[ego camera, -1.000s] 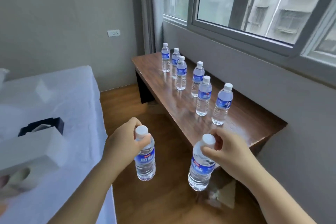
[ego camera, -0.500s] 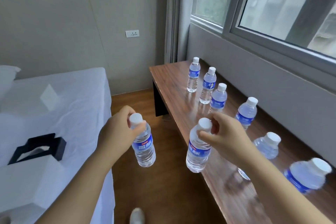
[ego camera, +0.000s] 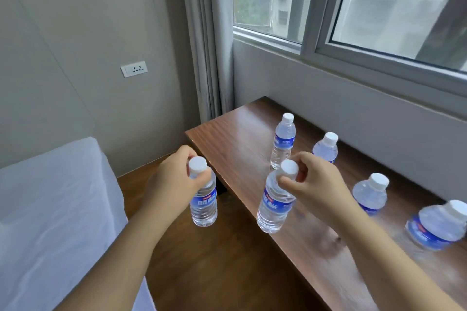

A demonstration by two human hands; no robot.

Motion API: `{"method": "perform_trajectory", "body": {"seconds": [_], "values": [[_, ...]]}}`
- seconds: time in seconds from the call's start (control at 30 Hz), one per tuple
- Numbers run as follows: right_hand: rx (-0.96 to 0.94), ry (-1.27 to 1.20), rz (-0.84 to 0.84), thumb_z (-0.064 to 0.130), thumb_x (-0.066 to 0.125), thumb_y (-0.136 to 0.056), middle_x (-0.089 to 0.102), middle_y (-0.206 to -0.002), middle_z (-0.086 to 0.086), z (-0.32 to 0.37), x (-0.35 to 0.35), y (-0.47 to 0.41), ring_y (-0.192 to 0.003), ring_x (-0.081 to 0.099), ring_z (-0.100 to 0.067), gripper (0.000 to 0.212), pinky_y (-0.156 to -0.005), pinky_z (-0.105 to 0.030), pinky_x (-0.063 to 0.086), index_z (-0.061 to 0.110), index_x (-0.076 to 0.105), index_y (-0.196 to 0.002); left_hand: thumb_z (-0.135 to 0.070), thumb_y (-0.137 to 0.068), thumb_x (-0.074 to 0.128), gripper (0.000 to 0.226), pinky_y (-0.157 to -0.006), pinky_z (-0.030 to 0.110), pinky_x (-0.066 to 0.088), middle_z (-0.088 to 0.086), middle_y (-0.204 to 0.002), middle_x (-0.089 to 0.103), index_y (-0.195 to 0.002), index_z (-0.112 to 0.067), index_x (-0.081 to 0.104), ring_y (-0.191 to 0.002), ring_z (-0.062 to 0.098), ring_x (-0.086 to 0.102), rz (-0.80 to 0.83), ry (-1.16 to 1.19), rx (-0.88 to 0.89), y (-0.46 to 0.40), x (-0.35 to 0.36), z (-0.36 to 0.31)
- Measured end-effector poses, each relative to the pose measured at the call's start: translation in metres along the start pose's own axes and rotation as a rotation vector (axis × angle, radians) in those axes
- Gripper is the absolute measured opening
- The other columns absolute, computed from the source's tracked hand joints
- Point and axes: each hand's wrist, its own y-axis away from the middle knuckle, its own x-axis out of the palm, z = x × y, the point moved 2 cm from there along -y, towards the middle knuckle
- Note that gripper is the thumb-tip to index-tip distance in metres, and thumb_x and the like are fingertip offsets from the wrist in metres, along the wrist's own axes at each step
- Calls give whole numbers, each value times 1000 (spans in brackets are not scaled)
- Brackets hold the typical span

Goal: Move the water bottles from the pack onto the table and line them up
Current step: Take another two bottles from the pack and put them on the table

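Observation:
My left hand (ego camera: pixel 168 183) grips a clear water bottle (ego camera: pixel 204 207) with a blue label by its neck, hanging over the floor just left of the table's near corner. My right hand (ego camera: pixel 316 184) pinches the white cap of a second bottle (ego camera: pixel 274 206), which tilts above the front edge of the brown wooden table (ego camera: pixel 235 134). Several more bottles stand in a row along the table: one at the far end (ego camera: pixel 283 144), another behind my right hand (ego camera: pixel 326 148), a third (ego camera: pixel 370 194) and a blurred one (ego camera: pixel 437 225) at the right edge.
A bed with a white sheet (ego camera: pixel 55 209) fills the left side, leaving a narrow strip of wooden floor (ego camera: pixel 214 260) between it and the table. A grey wall and window (ego camera: pixel 353 7) run behind the table; a curtain (ego camera: pixel 204 33) hangs at the corner.
I have moved forward along the table with both bottles; the view has swung toward its far end. The right bottle has come over the table edge. The boxes on the bed have left view.

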Motion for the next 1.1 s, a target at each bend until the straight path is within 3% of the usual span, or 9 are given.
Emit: {"method": "perform_trajectory", "body": {"seconds": [0.17, 0.4, 0.53, 0.63, 0.8, 1.1], "values": [[41, 9, -26, 26, 68, -78, 54, -67, 7, 5, 30, -82, -61, 49, -6, 13, -54, -20, 36, 20, 59, -85, -37, -79, 68, 22, -59, 37, 56, -8, -80, 61, -85, -29, 48, -77, 14, 61, 29, 45, 62, -99, 14, 15], [118, -5, -50, 27, 68, -73, 60, -75, 4, -9, 56, -187, -72, 56, -15, 18, -63, -31, 46, 19, 62, -88, -40, -76, 66, 22, -61, 43, 56, -7, -74, 60, -81, -29, 47, -71, 20, 60, 68, 81, 115, -221, 54, 21], [158, 30, -94, 30, 68, -71, 60, -75, 7, -15, 58, -239, -73, 56, -11, 20, -66, -32, 47, 22, 61, -88, -39, -81, 63, 20, -55, 31, 45, -5, -77, 60, -83, -27, 48, -70, 17, 56, 140, 32, 164, -280, 75, 7], [195, 55, -149, 31, 68, -72, 60, -77, 8, -23, 59, -274, -73, 56, -9, 20, -66, -31, 48, 24, 60, -89, -40, -81, 62, 19, -57, 31, 43, -5, -78, 59, -85, -26, 49, -72, 17, 55, 190, 7, 216, -323, 94, -6], [302, 120, -193, 33, 67, -76, 59, -82, 10, -44, 69, -320, -75, 54, -10, 21, -66, -32, 47, 23, 58, -93, -42, -79, 61, 22, -65, 35, 45, -5, -81, 60, -87, -25, 49, -78, 21, 56, 283, -8, 305, -387, 134, -21], [570, 163, -292, 31, 66, -80, 57, -88, 7, -81, 84, -373, -83, 54, -16, 23, -69, -32, 44, 21, 57, -98, -41, -80, 61, 23, -60, 30, 37, -6, -84, 61, -88, -24, 47, -78, 22, 56, 487, 12, 461, -470, 205, -48]]}}
